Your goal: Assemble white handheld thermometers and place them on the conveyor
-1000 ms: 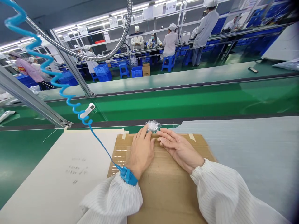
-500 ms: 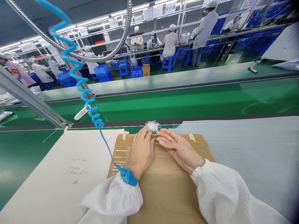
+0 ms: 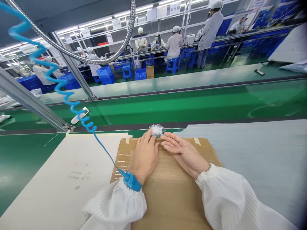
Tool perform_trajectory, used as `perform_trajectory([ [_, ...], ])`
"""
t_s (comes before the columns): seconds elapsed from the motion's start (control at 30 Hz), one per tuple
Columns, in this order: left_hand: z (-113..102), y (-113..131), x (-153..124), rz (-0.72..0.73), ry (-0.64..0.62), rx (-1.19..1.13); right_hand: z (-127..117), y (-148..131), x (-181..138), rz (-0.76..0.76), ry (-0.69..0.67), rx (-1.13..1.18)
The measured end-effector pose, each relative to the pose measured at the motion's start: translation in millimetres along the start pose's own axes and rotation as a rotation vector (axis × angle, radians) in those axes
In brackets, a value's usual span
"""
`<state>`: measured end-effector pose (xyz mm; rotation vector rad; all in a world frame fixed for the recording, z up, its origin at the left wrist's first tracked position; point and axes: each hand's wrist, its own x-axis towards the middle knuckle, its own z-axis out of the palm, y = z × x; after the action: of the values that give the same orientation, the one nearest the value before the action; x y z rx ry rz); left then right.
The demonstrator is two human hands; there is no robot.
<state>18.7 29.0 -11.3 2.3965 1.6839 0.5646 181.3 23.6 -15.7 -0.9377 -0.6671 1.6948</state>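
Across the aisle, stacked blue plastic crates (image 3: 105, 75) stand on the floor, with a single blue bin (image 3: 140, 73) and a brown carton (image 3: 150, 72) to their right; what any of them hold cannot be made out. A translucent plastic bag (image 3: 137, 62) hangs above the bin. Nearer, a crumpled clear plastic wrapper (image 3: 157, 130) lies on the green tabletop (image 3: 21, 159) just beyond the far edge of a cardboard panel (image 3: 168, 198); whether anything is inside it cannot be told.

A white sheet (image 3: 48, 179) left of the cardboard bears several short rows of handwriting, too faint to read. Papers (image 3: 116, 23) posted along the far rack carry print too small to read, as do the dark marks on the carton.

The left hand (image 3: 145, 155) lies palm down on the cardboard, its fingers extended close together and their tips reaching the wrapper. The right hand (image 3: 184, 153) rests on its side, palm turned inward, fingers loosely curved, thumb apart from the palm, fingertips just beside the wrapper. A blue wrist strap (image 3: 131, 181) with a coiled cord (image 3: 61, 92) circles the left wrist. Masking tape (image 3: 197, 141) marks the panel's far edge, and a pale foam sheet (image 3: 263, 153) spreads to its right.
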Motion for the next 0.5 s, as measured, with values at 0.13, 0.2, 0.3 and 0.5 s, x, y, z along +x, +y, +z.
perform_trajectory([
  [0.13,2,-3,0,0.059,0.036,-0.002,1,0,-2,-0.021,-0.018,0.036],
  [0.2,3,-6,1,0.061,0.050,-0.010,3,0,-2,-0.027,-0.038,0.070],
  [0.3,9,-14,3,0.096,0.060,-0.019,6,1,1,-0.032,-0.029,0.100],
  [0.5,14,-19,5,0.092,0.079,-0.006,9,-1,-2,-0.014,-0.028,0.132],
])
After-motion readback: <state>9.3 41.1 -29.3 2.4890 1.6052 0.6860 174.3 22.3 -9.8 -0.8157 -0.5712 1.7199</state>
